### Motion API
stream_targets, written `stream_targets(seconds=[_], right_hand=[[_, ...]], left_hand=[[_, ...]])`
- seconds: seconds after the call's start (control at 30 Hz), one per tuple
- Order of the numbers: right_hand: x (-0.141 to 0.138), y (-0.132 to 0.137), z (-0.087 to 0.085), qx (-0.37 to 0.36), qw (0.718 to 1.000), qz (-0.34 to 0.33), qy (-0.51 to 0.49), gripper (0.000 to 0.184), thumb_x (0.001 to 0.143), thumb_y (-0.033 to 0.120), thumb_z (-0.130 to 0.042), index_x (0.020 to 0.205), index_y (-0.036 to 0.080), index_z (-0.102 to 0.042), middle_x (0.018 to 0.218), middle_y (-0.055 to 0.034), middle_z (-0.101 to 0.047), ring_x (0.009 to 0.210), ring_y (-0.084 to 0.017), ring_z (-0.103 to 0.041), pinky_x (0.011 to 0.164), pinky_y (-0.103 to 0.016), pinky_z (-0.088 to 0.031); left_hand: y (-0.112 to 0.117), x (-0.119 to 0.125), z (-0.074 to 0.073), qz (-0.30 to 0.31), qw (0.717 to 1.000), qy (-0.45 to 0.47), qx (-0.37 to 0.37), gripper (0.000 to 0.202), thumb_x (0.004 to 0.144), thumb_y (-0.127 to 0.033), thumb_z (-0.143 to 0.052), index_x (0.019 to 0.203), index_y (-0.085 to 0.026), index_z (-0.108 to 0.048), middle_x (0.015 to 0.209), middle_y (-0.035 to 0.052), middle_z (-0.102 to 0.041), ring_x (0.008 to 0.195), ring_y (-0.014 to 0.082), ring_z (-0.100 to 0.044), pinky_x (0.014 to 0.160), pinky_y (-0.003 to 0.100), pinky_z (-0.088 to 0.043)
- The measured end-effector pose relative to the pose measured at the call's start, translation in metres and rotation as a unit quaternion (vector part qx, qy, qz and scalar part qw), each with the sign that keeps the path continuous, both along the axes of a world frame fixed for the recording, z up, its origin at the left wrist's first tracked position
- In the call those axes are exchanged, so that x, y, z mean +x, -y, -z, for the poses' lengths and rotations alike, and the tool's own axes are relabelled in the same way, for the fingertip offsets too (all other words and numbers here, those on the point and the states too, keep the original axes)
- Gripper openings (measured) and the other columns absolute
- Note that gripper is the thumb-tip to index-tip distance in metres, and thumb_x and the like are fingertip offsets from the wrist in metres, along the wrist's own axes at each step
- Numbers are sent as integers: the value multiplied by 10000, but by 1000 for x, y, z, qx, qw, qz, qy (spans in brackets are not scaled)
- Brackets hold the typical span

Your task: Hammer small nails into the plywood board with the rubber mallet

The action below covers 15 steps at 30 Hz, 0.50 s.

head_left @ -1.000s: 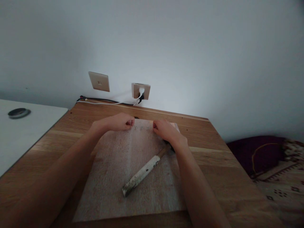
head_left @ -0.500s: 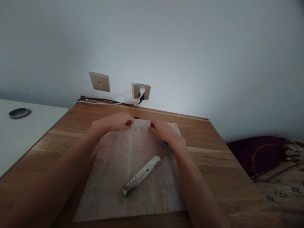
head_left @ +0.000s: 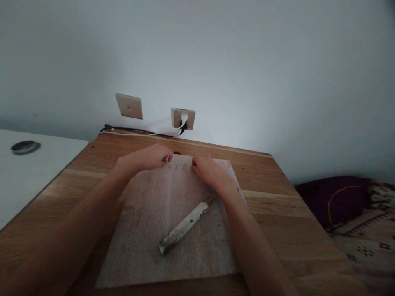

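Looking down from the head camera, the left hand [head_left: 151, 158] is curling at the 11 o'clock edge of the board [head_left: 145, 238], thumb and forefinger pressing together, perhaps on something tiny. The right hand [head_left: 210, 172] is resting at 1 o'clock, fingers curled shut, tips touching the board. The hammer [head_left: 184, 226] is lying on the board, handle running from 7 toward 1 o'clock, its head hiding under the right wrist. The board is lying on the wooden table [head_left: 277, 205].
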State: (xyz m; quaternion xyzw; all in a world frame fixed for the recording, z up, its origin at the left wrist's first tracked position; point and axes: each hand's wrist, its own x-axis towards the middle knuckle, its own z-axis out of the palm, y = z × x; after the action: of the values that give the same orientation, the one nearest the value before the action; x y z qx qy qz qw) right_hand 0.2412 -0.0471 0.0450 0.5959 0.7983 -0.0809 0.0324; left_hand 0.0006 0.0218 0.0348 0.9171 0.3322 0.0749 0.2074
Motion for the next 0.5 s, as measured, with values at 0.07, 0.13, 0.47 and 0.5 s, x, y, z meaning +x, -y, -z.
stream_targets(seconds=[0.07,0.13,0.47,0.5], right_hand=[[-1,1,-1,4,1000,-5,-4,247,1061,139,-549,1115,99,-787,1157,-189,-816,1097,-283,-759,953,-326,-530],[-2,1,-3,9,1000,-13,-13,236,1066,148,-559,1107,109,-787,1153,-178,-818,1092,-280,-757,950,-324,-526],[-17,3,3,22,998,-45,-34,213,1086,174,-586,1159,78,-761,1189,-190,-803,1113,-285,-752,931,-313,-518],[-18,3,4,22,998,-46,-33,217,1086,169,-579,1162,74,-759,1194,-194,-799,1118,-288,-750,931,-315,-519]], left_hand=[[-1,-1,0,-3,1000,-1,-2,151,758,-74,-563,680,-195,-611,667,-4,-661,638,165,-567,647,294,-367],[0,1,-2,-5,1000,-1,-3,147,786,-100,-576,689,-192,-635,677,-5,-667,643,162,-584,653,289,-380],[11,25,-2,10,999,-19,46,178,823,-61,-590,726,-167,-694,760,34,-703,709,182,-619,685,287,-429],[11,27,-1,9,998,-20,53,177,840,-64,-594,745,-162,-706,785,42,-714,730,188,-626,695,289,-436]])
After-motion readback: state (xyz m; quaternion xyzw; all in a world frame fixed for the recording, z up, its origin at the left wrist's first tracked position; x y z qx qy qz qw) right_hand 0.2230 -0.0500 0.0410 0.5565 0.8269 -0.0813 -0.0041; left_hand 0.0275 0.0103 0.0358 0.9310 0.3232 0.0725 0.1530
